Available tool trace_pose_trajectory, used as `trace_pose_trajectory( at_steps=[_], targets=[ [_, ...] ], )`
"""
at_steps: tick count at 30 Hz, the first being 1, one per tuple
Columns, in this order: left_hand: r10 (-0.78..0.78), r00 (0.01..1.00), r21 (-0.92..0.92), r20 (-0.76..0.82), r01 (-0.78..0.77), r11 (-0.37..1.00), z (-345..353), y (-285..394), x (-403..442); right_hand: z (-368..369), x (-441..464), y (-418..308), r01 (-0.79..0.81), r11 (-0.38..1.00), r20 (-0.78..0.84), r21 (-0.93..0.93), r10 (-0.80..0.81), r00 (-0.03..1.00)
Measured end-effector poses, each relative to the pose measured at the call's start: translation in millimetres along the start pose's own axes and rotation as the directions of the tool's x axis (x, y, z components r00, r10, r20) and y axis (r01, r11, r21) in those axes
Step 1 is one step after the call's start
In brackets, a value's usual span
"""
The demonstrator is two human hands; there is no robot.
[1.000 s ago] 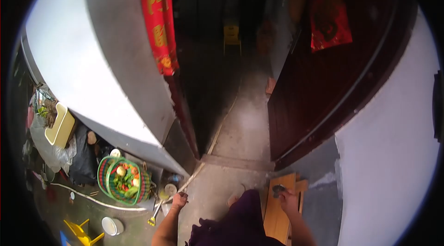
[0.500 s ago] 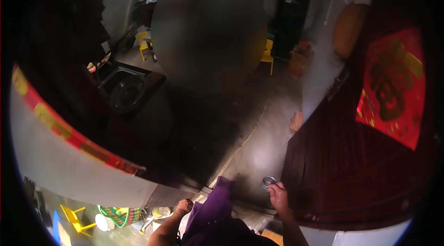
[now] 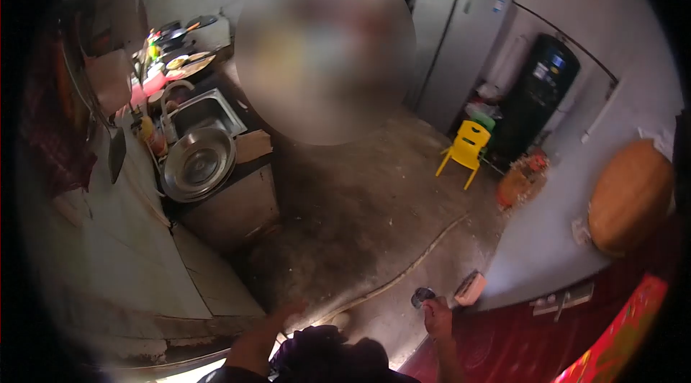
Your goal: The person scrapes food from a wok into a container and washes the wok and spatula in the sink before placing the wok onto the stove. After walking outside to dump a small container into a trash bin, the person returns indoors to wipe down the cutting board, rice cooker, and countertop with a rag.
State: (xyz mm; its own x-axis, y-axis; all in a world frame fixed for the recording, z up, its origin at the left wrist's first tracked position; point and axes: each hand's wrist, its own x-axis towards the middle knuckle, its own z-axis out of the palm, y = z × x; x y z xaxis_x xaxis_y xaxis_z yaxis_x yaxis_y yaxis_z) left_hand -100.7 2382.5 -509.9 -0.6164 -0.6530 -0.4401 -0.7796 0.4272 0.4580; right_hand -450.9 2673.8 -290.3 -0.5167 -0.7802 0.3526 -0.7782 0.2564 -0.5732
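My right hand (image 3: 437,318) is closed on the edge of a small round metal cup (image 3: 422,297), held out low in front of me above the floor. The cup has a pale rim and a dark inside; nothing can be made out in it. My left hand (image 3: 289,313) hangs in front of my body, smeared by motion and dim, so its fingers do not show clearly. It is nearest the bright doorway threshold and the floor.
To the left stand a steel sink (image 3: 209,115) and a large metal basin (image 3: 199,165) on a counter. A brick (image 3: 470,288) lies by the red door (image 3: 497,343). Further off are a yellow chair (image 3: 466,150), a dark green tank (image 3: 536,98) and a grey refrigerator (image 3: 457,41). A blurred disc hides the upper middle.
My view has moved forward through the doorway into the room, which now looks brighter. The red door has shifted lower right. My right hand still holds the cup.
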Motion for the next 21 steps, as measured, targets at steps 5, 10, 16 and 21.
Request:
trace_pose_trajectory(
  at_steps=[5, 10, 16, 21],
  targets=[
    [-0.102, 0.928, 0.176, -0.358, 0.174, 0.969, -280.0, 84.2, 131.6, 17.4, 114.5, 46.6, 0.129, 0.991, 0.097, -0.034, -0.125, 0.987],
    [-0.090, 0.794, 0.245, -0.602, 0.291, 0.925, -528.3, 156.9, 209.9, 62.3, 225.3, 75.2, 0.243, 0.970, 0.333, 0.001, -0.230, 0.914],
    [0.069, 0.682, 0.413, -0.728, 0.357, 0.838, -751.0, 279.4, 280.7, 129.8, 394.6, 113.2, 0.432, 0.899, 0.411, 0.071, -0.421, 0.809],
    [0.126, 0.705, 0.501, -0.698, 0.356, 0.789, -846.3, 305.7, 337.0, 176.3, 539.1, 107.6, 0.376, 0.919, 0.481, 0.123, -0.386, 0.787]
  ],
)
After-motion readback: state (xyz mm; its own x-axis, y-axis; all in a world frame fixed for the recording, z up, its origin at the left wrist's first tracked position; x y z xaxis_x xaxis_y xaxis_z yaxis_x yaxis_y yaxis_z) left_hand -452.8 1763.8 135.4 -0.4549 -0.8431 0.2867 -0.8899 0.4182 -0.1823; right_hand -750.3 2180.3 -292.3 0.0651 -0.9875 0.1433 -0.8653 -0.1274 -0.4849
